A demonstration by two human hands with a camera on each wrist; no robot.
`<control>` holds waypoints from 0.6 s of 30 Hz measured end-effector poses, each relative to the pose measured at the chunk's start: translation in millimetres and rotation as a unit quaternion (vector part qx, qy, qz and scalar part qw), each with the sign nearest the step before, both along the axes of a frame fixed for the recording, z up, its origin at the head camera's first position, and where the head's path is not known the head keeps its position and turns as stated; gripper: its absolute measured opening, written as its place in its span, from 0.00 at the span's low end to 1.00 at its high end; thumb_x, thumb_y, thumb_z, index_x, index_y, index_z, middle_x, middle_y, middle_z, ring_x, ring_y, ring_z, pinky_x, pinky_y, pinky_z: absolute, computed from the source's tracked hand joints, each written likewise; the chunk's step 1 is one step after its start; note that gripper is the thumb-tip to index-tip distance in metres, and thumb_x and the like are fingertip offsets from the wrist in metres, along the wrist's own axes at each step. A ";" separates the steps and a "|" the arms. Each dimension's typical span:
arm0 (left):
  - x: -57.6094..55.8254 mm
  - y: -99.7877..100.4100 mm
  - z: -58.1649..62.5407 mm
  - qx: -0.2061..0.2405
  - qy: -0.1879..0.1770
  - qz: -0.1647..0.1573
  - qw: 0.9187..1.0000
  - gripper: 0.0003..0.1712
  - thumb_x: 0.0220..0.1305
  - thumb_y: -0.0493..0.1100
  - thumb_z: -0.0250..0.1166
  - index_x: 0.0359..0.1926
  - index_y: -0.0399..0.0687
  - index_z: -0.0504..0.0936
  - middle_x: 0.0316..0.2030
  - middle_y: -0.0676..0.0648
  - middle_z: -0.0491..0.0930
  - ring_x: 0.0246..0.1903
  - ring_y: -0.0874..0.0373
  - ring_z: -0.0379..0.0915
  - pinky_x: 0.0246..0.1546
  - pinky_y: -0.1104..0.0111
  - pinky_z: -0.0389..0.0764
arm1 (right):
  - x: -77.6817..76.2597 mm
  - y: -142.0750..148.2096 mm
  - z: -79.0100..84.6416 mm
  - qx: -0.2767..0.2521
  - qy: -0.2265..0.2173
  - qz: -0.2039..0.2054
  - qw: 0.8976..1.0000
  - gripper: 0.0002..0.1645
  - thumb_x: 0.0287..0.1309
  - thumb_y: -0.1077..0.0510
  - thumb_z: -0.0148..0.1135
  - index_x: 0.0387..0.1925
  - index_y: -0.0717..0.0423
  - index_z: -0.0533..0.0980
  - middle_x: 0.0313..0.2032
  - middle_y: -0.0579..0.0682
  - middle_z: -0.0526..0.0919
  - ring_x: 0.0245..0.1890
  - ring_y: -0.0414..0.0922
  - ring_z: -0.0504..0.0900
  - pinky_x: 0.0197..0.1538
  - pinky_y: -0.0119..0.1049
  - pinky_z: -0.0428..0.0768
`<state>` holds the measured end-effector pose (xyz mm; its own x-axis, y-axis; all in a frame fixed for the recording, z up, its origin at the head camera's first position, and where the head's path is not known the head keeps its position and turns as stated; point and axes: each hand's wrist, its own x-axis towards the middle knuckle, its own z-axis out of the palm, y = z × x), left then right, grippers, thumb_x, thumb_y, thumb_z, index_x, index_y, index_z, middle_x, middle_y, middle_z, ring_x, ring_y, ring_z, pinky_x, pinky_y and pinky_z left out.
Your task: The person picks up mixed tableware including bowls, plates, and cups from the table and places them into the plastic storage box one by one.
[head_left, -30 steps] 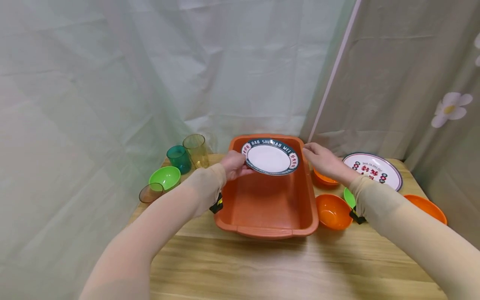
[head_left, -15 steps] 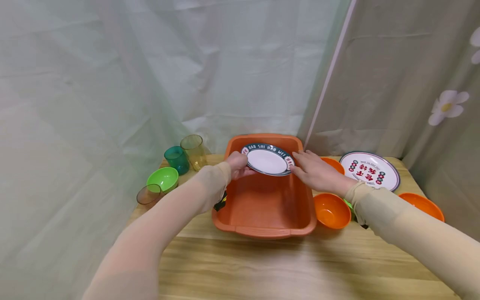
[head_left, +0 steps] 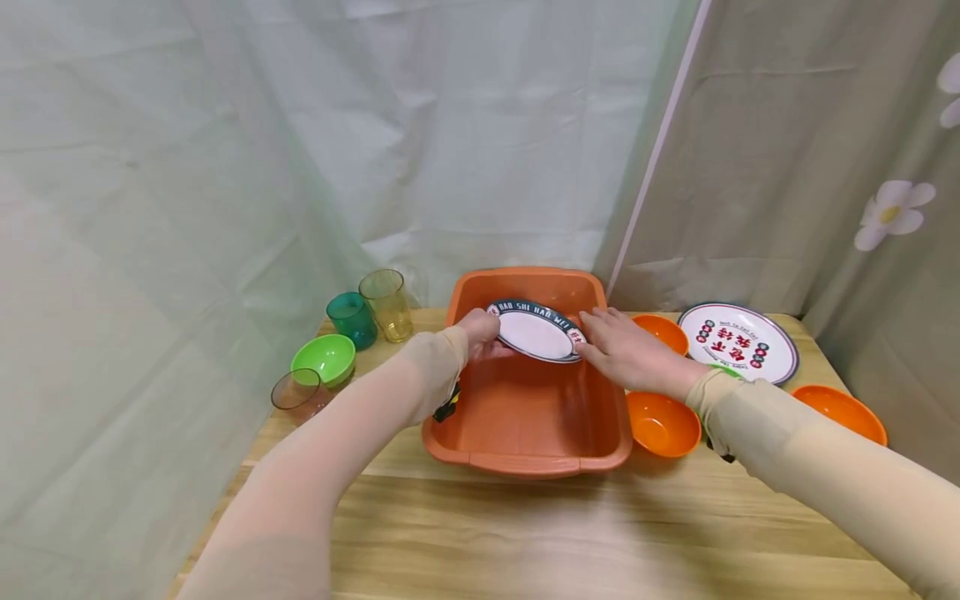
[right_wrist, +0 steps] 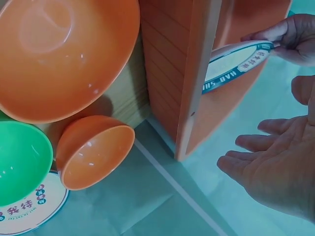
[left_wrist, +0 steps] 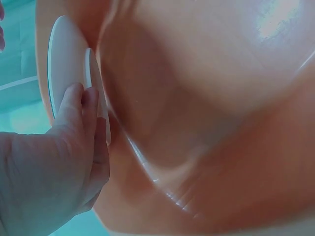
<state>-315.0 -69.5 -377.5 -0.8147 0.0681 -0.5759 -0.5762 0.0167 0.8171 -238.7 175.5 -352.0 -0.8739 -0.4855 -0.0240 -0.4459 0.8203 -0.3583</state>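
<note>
My left hand [head_left: 480,330] pinches the left rim of a white plate [head_left: 534,335] with a dark patterned border, thumb above and fingers beneath. The plate is tilted over the orange-brown basin [head_left: 528,464]; in the left wrist view its pale underside [left_wrist: 66,64] shows beside my fingers. Near the plate's right rim, my right hand [head_left: 626,348] is held with fingers extended. A gap between that right hand [right_wrist: 280,157] and the plate [right_wrist: 236,66] shows in the right wrist view.
Left of the basin stand a teal cup [head_left: 352,321], a yellow cup [head_left: 387,306], a green bowl [head_left: 326,358] and a brownish cup [head_left: 300,396]. To its right are several orange bowls [head_left: 663,425], a green bowl [right_wrist: 22,162] and a large white plate [head_left: 738,342]. Curtains [head_left: 480,150] hang behind.
My right hand has moved left from beyond the basin's right edge to the plate's right rim, its fingers spreading. The plate, still in my left hand, has lowered slightly and tilted more.
</note>
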 end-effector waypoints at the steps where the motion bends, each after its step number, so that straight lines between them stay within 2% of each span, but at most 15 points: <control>1: -0.4 -0.2 -1.0 -0.003 0.001 -0.002 1.000 0.28 0.77 0.28 0.45 0.75 0.35 0.57 0.50 0.34 0.78 0.40 0.45 0.85 0.49 0.55 0.84 | 0.3 -0.6 -1.0 0.000 0.000 0.001 1.000 0.40 0.77 0.48 0.52 0.76 0.70 0.56 0.75 0.68 0.57 0.76 0.68 0.50 0.76 0.60 0.48; 4: -0.6 -0.7 -2.0 -0.005 0.004 -0.007 1.000 0.27 0.76 0.28 0.44 0.74 0.33 0.58 0.46 0.34 0.78 0.33 0.46 0.83 0.51 0.54 0.83 | 1.4 -1.8 -3.4 -0.001 0.003 0.004 1.000 0.40 0.77 0.48 0.52 0.77 0.69 0.56 0.75 0.68 0.58 0.76 0.68 0.50 0.76 0.61 0.49; 6: -0.8 -1.2 -2.2 -0.005 0.004 -0.009 1.000 0.27 0.76 0.28 0.44 0.74 0.32 0.57 0.46 0.33 0.78 0.31 0.47 0.82 0.51 0.54 0.82 | 1.9 -2.4 -5.0 0.000 0.003 0.004 1.000 0.40 0.77 0.47 0.52 0.78 0.65 0.56 0.75 0.68 0.58 0.76 0.68 0.51 0.76 0.61 0.50; 8: -0.8 -1.7 -2.3 -0.003 0.003 -0.010 1.000 0.28 0.76 0.27 0.43 0.75 0.32 0.56 0.51 0.31 0.78 0.35 0.45 0.83 0.52 0.53 0.82 | 2.7 -2.6 -6.1 0.002 0.001 0.005 1.000 0.40 0.77 0.46 0.52 0.79 0.62 0.56 0.75 0.68 0.57 0.77 0.67 0.50 0.76 0.61 0.50; 12: 0.0 -2.8 -3.3 -0.001 -0.002 -0.017 1.000 0.29 0.77 0.29 0.42 0.76 0.33 0.55 0.62 0.30 0.74 0.50 0.40 0.82 0.54 0.53 0.80 | 4.7 -2.7 -8.7 0.014 -0.005 0.008 1.000 0.42 0.76 0.43 0.54 0.80 0.57 0.55 0.77 0.67 0.54 0.77 0.66 0.49 0.75 0.62 0.52; 14: 0.9 -3.8 -3.9 -0.004 -0.005 -0.019 1.000 0.29 0.77 0.29 0.43 0.77 0.34 0.55 0.63 0.30 0.74 0.53 0.39 0.81 0.55 0.53 0.79 | 6.3 -2.9 -9.6 0.025 -0.004 0.015 1.000 0.44 0.75 0.41 0.54 0.80 0.58 0.55 0.77 0.66 0.53 0.77 0.66 0.48 0.75 0.62 0.52; 18: 2.8 -6.0 -4.1 -0.017 -0.008 -0.023 1.000 0.29 0.78 0.30 0.47 0.76 0.36 0.57 0.60 0.32 0.77 0.42 0.43 0.85 0.54 0.56 0.81 | 10.0 -4.3 -11.6 0.046 0.010 0.035 0.998 0.46 0.74 0.38 0.55 0.80 0.58 0.55 0.78 0.65 0.53 0.77 0.66 0.49 0.75 0.63 0.54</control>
